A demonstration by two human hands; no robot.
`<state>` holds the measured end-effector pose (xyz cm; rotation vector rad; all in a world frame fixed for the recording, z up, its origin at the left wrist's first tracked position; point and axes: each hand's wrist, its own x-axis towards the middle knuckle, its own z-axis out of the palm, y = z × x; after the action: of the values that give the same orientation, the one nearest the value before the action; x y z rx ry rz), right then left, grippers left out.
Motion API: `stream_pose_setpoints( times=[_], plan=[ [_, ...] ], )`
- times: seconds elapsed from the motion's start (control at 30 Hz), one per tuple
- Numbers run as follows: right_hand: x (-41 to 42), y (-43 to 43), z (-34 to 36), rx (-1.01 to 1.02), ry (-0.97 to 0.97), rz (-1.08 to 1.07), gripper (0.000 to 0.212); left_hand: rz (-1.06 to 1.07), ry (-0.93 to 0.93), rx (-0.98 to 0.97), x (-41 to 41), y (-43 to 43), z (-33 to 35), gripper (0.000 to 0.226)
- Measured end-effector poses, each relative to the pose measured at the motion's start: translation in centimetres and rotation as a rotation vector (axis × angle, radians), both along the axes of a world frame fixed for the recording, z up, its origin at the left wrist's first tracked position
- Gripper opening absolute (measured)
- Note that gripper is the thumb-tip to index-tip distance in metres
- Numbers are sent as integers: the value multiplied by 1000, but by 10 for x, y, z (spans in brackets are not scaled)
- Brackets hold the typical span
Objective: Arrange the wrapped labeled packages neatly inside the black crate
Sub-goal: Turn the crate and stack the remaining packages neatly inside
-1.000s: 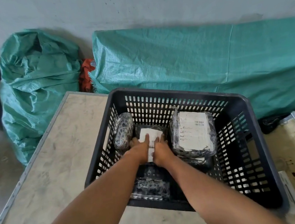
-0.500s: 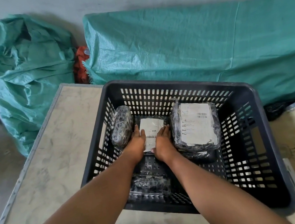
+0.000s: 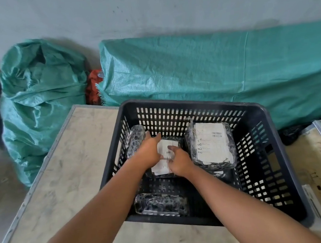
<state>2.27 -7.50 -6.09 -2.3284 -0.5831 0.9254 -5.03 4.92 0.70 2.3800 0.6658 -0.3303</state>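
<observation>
1. Both hands are inside the black crate [image 3: 275, 167], working on one small labelled package [image 3: 165, 151] at the middle of the back row.
2. Half a second ago both palms lay flat on this package; now the left hand [image 3: 147, 152] has slid to its left edge, fingers reaching toward the back wall, and the right hand [image 3: 178, 161] curls over its front right corner.
3. Grip: both hands close loosely around the package, pinching its wrap rather than pressing it down.
4. The package looks tilted, its label facing up toward the camera.
5. This reads as a shift from flattening to repositioning, probably squaring it between its neighbours.
6. On its left a rolled package [image 3: 135, 141] leans against the crate wall; on its right sits a large package [image 3: 210, 145], label up.
7. Another package [image 3: 161, 203] lies along the near wall, untouched.
</observation>
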Motion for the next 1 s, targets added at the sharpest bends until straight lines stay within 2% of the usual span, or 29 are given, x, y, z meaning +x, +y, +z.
stream_pose_setpoints(
  times=[0.1, 0.17, 0.23, 0.3, 0.4, 0.43, 0.57, 0.63, 0.87, 1.0],
  plan=[
    [-2, 13, 13, 53, 18, -16, 53, -7, -229, 53, -24, 11, 33, 81],
    [-8, 27, 21, 107, 1, 4, 52, -8, -460, 73, -50, 23, 52, 67],
    [-19, 45, 28, 151, 9, 19, 55, 26, -616, 106, -75, 37, 61, 58],
    [-31, 61, 32, 208, 30, 31, 62, 85, -562, 120, -96, 50, 58, 65],
    [-45, 77, 28, 254, 48, 87, 75, 82, -226, 28, -121, 65, 43, 93],
    [-49, 78, 25, 249, 56, 99, 80, 59, -171, 2, -128, 68, 37, 97],
    [-57, 73, 12, 283, 13, 25, 106, 120, -268, -203, -136, 69, 24, 90],
    [-56, 68, 5, 295, -18, -23, 112, 150, -278, -306, -134, 68, 23, 88],
    [-45, 59, 5, 358, 25, -154, 105, 108, -299, -410, -133, 71, 20, 93],
    [-34, 50, 22, 421, 52, -141, 87, 102, -298, -445, -133, 70, 25, 93]
  ],
)
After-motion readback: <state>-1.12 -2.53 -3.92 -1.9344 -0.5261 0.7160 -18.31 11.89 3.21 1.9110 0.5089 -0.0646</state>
